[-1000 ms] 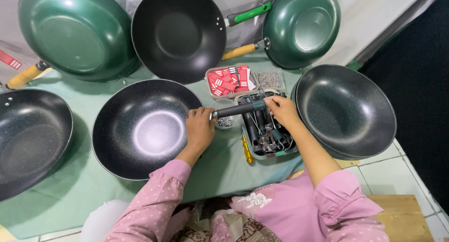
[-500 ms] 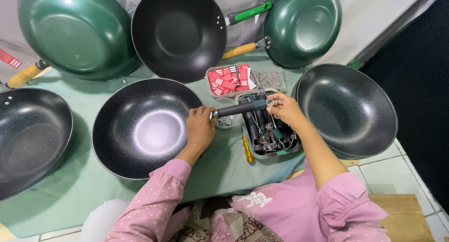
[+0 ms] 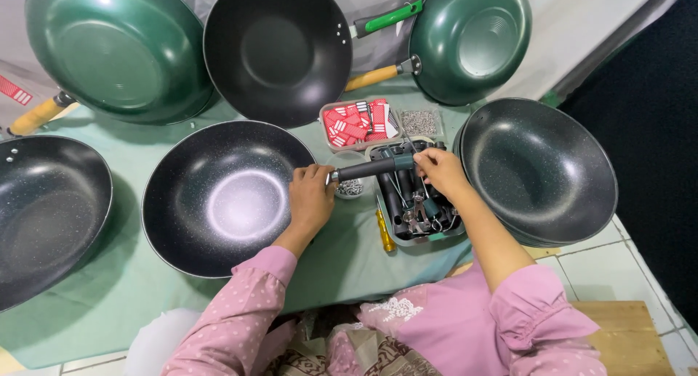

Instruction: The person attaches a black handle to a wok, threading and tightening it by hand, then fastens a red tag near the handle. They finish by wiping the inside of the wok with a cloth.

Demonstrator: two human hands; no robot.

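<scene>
The dark pan handle (image 3: 374,168), slim with a silvery metal end, lies level at the speckled black wok (image 3: 225,198)'s rim, above a tray of spare handles (image 3: 418,205). The left hand (image 3: 310,199) clasps its metal end against the wok. The right hand (image 3: 438,171) pinches its far end.

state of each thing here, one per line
speckled wok: upright on the green cloth, empty, left hand at its rim
dark handle: held at the wok's rim, right hand on its far end
parts tray: full of handles
yellow screwdriver: lying on the cloth
green wok: propped on edge
</scene>
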